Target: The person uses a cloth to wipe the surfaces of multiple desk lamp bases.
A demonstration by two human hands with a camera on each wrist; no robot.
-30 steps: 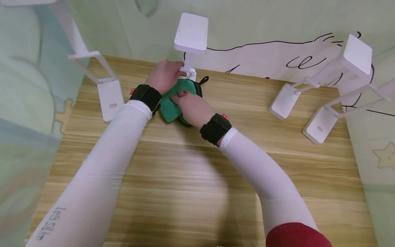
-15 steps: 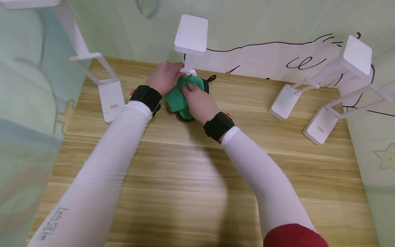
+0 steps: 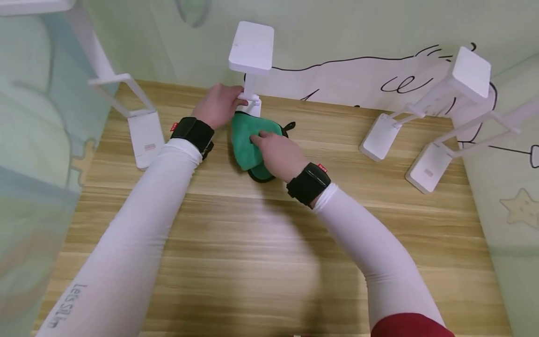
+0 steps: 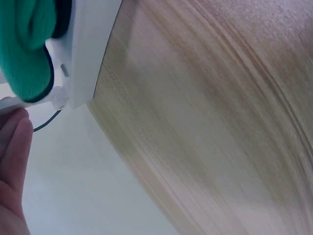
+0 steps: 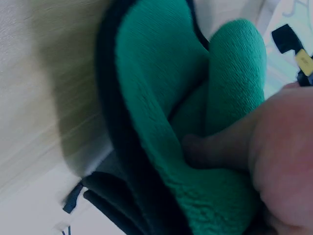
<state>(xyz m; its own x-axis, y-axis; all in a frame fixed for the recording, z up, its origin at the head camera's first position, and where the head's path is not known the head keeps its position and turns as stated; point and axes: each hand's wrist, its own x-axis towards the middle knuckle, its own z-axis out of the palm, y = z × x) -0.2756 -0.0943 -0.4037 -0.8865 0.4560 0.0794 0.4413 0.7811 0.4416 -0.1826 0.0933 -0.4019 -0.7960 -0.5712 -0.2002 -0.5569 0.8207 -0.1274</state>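
A white desk lamp [image 3: 252,47] stands near the wall in the head view. My left hand [image 3: 215,105] holds the lower part of its stem, just above the base [image 3: 251,108]. The left wrist view has fingertips [image 4: 20,122] against a white bar of the lamp. My right hand [image 3: 281,154] grips a folded green cloth [image 3: 248,138] with dark edging and a black loop, over the front of the base. In the right wrist view the thumb [image 5: 220,147] presses into a fold of the plush cloth [image 5: 161,58]. Most of the base is hidden under it.
A white lamp [image 3: 146,135] stands on the left of the wooden tabletop [image 3: 252,252]. Two more lamps, one [image 3: 380,136] and another [image 3: 428,167] nearer, stand on the right. Printed walls border the back and sides.
The cloth and right hand went up over the lamp base, then came back down toward me, baring the base's rear part. The left hand keeps its hold on the lamp.
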